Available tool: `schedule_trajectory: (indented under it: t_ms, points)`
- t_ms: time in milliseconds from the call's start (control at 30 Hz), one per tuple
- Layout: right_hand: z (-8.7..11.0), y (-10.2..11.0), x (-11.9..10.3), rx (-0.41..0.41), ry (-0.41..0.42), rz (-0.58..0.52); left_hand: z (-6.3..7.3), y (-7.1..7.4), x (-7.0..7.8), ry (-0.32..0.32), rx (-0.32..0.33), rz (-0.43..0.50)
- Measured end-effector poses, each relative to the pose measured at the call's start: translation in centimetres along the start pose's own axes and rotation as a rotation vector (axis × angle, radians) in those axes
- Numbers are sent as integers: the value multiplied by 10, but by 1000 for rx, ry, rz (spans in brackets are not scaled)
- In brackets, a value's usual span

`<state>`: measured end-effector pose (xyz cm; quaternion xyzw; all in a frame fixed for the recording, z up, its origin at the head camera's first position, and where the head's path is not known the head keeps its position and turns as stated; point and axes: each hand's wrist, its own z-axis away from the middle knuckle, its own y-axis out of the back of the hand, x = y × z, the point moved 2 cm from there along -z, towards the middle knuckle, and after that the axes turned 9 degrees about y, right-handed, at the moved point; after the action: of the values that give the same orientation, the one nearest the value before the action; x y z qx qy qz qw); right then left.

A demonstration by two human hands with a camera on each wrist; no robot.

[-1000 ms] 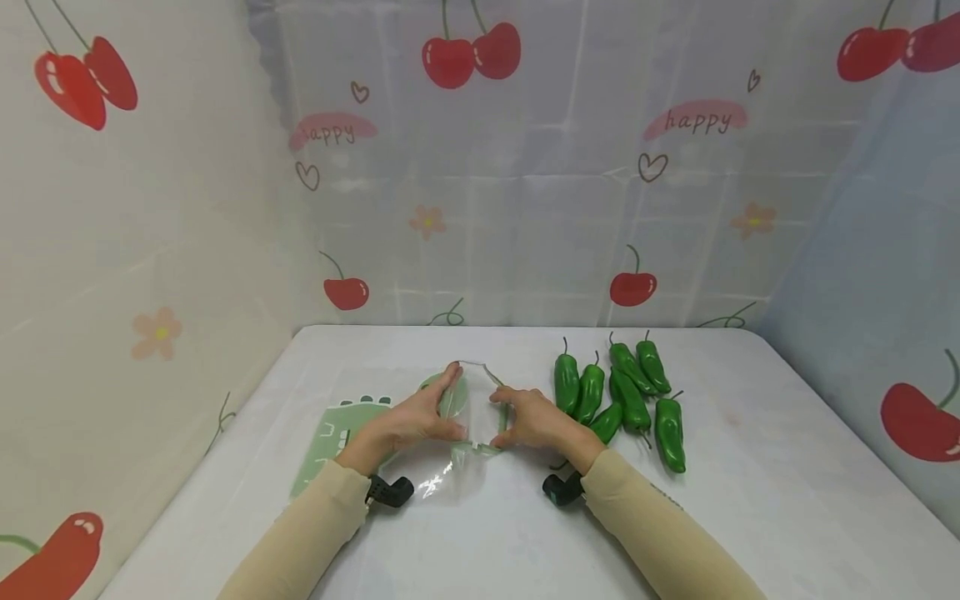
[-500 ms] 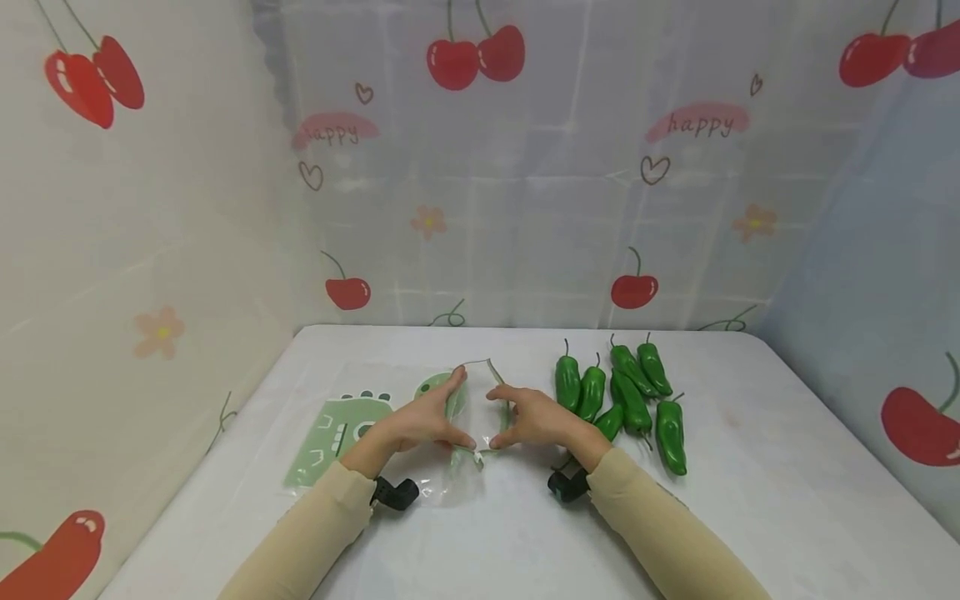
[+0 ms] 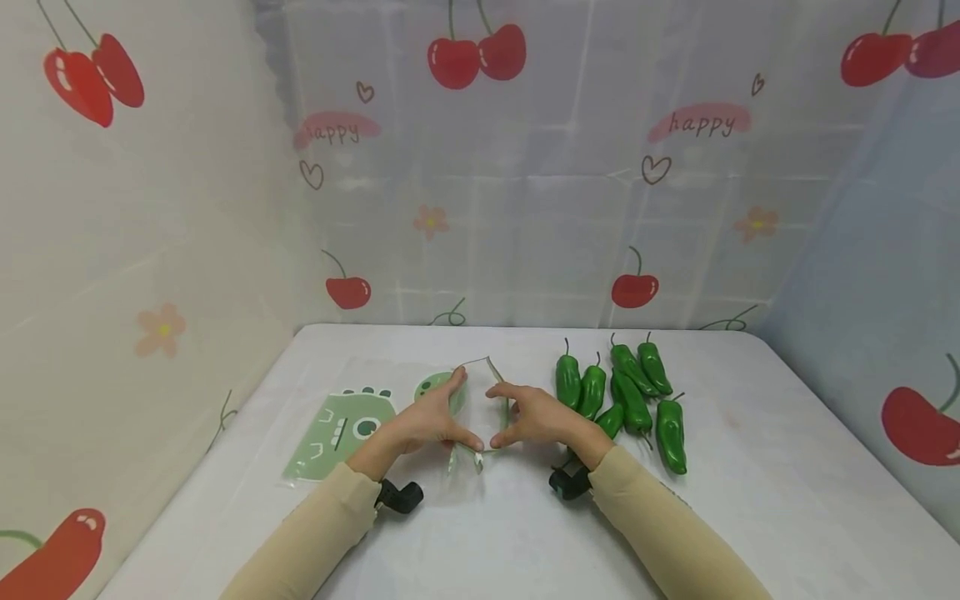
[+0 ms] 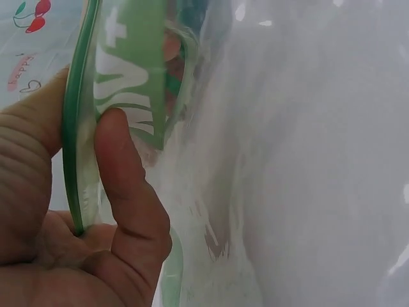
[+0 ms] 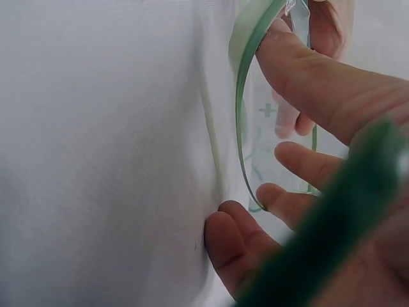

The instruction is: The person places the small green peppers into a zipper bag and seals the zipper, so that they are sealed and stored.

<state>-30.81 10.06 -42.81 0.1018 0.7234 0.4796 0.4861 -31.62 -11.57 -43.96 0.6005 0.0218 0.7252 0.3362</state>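
A clear zip bag (image 3: 467,483) with green print lies on the table's left half, its mouth spread between my hands. A one-eyed green cartoon face (image 3: 341,437) shows on its flat part. My left hand (image 3: 429,418) grips the left side of the mouth; in the left wrist view the green zip strip (image 4: 71,147) runs between its thumb and fingers. My right hand (image 3: 542,417) holds the opposite side, thumb and fingertips curved over the rim (image 5: 240,121). Just right of that hand lie several green peppers (image 3: 632,400), one partly hidden by the wrist.
Both wrists carry small black cameras. A white cloth covers the table (image 3: 765,492). Curtains printed with cherries (image 3: 633,290) stand behind and at both sides. A blurred dark green shape (image 5: 339,224) crosses the front of the right wrist view.
The left hand's thumb has shifted slightly right along the near rim. More of the bag's printed face shows at the left, and its near side has folded in. The peppers stay put.
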Motion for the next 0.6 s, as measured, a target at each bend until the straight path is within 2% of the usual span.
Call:
schedule_trajectory:
  t_ms: [267,433,600]
  points:
    - [0,4,2,34,-19,-30,0,-1,1,37,9,11]
    - [0,8,0,41,15,-33,1,0,4,35,23,-7]
    - [3,14,-2,39,84,-87,2,0,5,40,43,-36]
